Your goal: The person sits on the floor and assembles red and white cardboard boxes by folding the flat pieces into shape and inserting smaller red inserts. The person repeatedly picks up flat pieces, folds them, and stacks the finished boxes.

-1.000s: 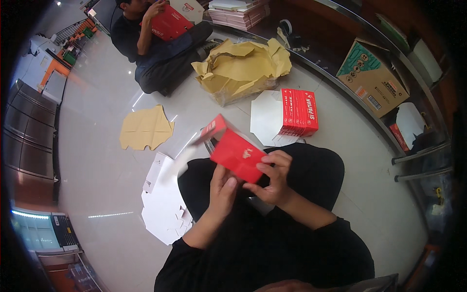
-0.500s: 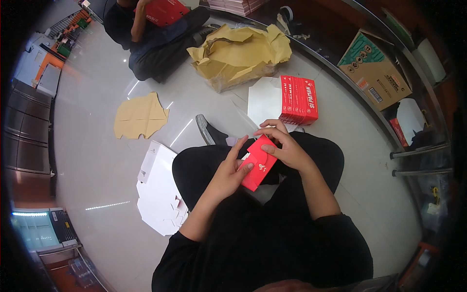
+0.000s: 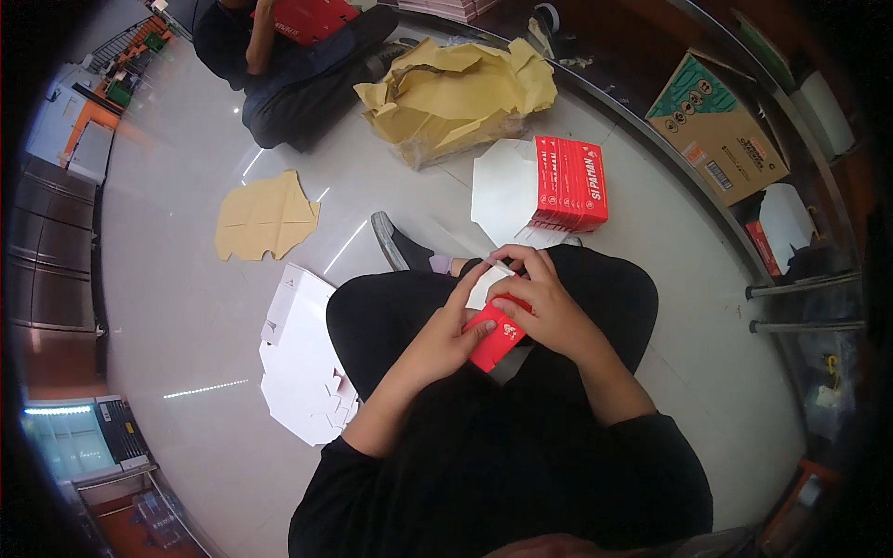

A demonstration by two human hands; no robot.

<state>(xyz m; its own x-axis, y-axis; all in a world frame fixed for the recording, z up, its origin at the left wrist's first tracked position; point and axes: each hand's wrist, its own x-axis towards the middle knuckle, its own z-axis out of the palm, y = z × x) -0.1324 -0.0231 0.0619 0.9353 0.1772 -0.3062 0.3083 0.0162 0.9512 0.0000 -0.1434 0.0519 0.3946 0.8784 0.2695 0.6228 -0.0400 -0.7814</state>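
Observation:
A small red folding carton [image 3: 495, 352] with a white inside is between my hands above my crossed legs. My left hand [image 3: 448, 337] grips its near left side, thumb lying on the red face. From the right, my right hand [image 3: 555, 314] closes around the upper part, its thumb on the red face and its fingers bent at the far end. White inner board shows between the two hands. The far end is partly hidden by my fingers. Beyond my right knee, a row of flat red cartons [image 3: 572, 186] lies with white flaps spread to the left.
Flat white cartons [image 3: 302, 358] lie beside my left knee. A brown paper piece [image 3: 267, 219] and crumpled brown wrapping paper [image 3: 465, 102] are farther out. Another person [image 3: 307, 93] sits at the far left with a red carton. A shelf at right holds a cardboard box [image 3: 716, 130].
My right hand has shifted toward me over the carton, and its fingers have bent in. White inner board now shows where the red top was. The view has tilted slightly.

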